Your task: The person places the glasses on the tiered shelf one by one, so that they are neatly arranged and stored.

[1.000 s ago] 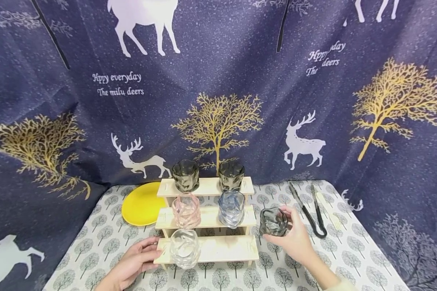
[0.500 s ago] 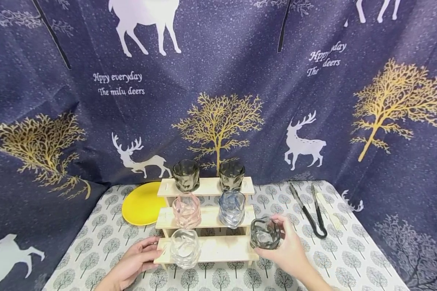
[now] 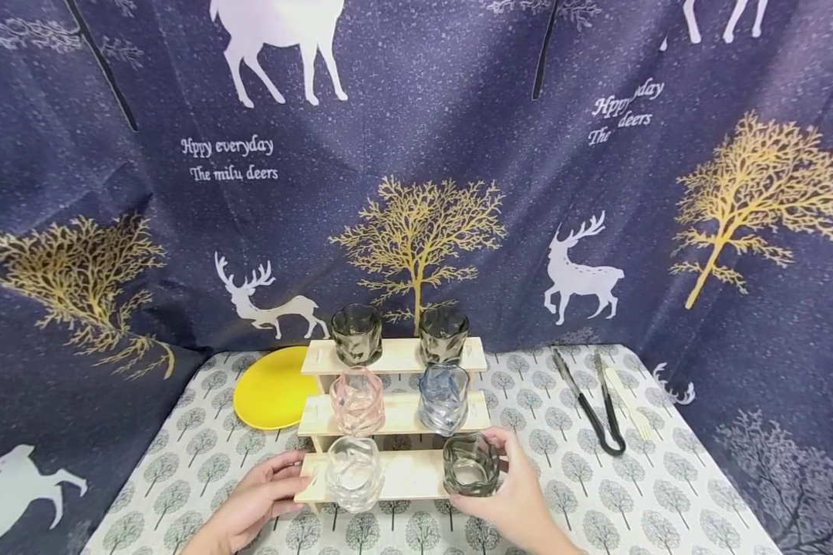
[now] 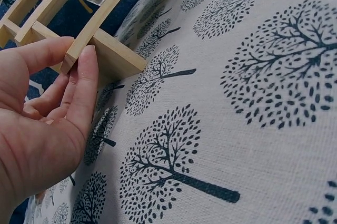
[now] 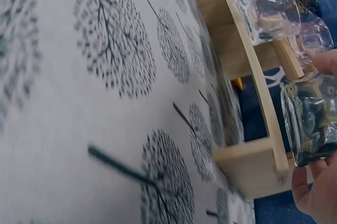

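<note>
My right hand [image 3: 503, 493] grips a dark grey glass [image 3: 471, 464] round its side, over the right end of the front step of a three-step wooden rack [image 3: 411, 475]. In the right wrist view that glass [image 5: 310, 118] is close to the step's edge. My left hand [image 3: 267, 493] pinches the left end of the front step between thumb and fingers, as the left wrist view also shows. A clear glass [image 3: 353, 473] stands on the left of this step. Behind it a pink glass [image 3: 357, 401] and a blue glass [image 3: 443, 398] stand on the middle step.
Two dark glasses, a left one [image 3: 357, 334] and a right one [image 3: 443, 336], stand on the top step. A yellow plate [image 3: 272, 389] lies to the rack's left. Black-handled tongs [image 3: 593, 408] and a cream fork [image 3: 628, 401] lie to the right. A patterned curtain [image 3: 416, 139] hangs behind.
My right hand has carried the dark grey glass leftward and slightly nearer, from beside the rack to over the front step's right end. The left hand has kept its hold on the rack.
</note>
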`<state>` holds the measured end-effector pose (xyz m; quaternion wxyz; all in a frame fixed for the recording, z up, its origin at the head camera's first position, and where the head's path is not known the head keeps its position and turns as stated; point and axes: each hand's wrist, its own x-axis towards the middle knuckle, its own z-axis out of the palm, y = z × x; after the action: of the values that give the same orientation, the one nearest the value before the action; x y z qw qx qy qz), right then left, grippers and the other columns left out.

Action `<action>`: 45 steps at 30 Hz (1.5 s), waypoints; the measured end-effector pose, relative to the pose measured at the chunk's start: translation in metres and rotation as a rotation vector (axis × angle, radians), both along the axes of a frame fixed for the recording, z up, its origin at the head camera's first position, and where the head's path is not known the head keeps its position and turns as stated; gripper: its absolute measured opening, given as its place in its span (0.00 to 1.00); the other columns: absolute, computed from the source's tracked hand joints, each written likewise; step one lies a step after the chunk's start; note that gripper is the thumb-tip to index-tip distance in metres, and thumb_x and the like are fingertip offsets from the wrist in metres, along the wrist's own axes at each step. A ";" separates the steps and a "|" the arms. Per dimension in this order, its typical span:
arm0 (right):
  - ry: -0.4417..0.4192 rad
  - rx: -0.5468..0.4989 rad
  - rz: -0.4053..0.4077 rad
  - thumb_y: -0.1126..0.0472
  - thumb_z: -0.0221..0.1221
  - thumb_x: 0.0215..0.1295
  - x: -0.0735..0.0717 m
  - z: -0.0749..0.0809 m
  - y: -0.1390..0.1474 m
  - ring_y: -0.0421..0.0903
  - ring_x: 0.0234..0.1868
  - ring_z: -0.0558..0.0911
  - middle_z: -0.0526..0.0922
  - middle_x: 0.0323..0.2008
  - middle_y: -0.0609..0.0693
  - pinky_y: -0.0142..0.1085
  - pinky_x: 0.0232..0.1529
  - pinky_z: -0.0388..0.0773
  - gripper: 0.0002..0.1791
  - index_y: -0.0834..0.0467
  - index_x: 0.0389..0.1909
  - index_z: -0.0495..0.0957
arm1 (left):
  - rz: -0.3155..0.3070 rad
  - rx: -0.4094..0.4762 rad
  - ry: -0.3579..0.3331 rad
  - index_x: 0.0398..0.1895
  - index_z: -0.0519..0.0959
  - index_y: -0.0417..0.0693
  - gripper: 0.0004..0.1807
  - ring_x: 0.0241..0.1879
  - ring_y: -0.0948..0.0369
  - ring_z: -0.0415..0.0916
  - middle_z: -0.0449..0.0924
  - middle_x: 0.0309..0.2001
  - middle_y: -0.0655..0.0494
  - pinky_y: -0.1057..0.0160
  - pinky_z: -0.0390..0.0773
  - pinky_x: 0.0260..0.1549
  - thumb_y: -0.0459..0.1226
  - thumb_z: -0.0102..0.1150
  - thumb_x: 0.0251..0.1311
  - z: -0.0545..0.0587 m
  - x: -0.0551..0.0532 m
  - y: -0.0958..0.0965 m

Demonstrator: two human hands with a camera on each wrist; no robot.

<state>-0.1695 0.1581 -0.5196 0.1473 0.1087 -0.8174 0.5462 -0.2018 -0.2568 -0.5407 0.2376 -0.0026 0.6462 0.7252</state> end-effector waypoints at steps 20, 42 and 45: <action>-0.061 -0.073 -0.032 0.52 0.89 0.29 0.000 -0.009 -0.025 0.44 0.50 0.80 0.78 0.51 0.44 0.38 0.49 0.81 0.52 0.43 0.59 0.71 | 0.001 0.008 -0.001 0.78 0.54 0.28 0.39 0.47 0.56 0.83 0.81 0.53 0.52 0.61 0.85 0.44 0.36 0.60 0.73 -0.002 0.000 0.005; 0.320 0.057 -0.030 0.66 0.75 0.53 -0.003 -0.005 0.005 0.47 0.52 0.77 0.78 0.52 0.51 0.32 0.56 0.74 0.42 0.63 0.69 0.68 | 0.180 -0.218 0.116 0.73 0.64 0.28 0.34 0.50 0.48 0.84 0.82 0.55 0.42 0.53 0.85 0.50 0.42 0.61 0.74 0.010 -0.005 0.001; 0.436 0.062 -0.039 0.75 0.70 0.53 -0.012 0.006 0.025 0.48 0.52 0.77 0.78 0.52 0.53 0.28 0.58 0.71 0.38 0.66 0.68 0.69 | 0.269 -0.299 0.192 0.71 0.69 0.31 0.31 0.53 0.48 0.82 0.79 0.59 0.38 0.54 0.84 0.52 0.41 0.62 0.73 0.026 -0.009 -0.004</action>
<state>-0.1817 0.1827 -0.5131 0.3278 0.2129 -0.7845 0.4814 -0.2112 -0.2609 -0.5150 0.0731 -0.0552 0.7600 0.6435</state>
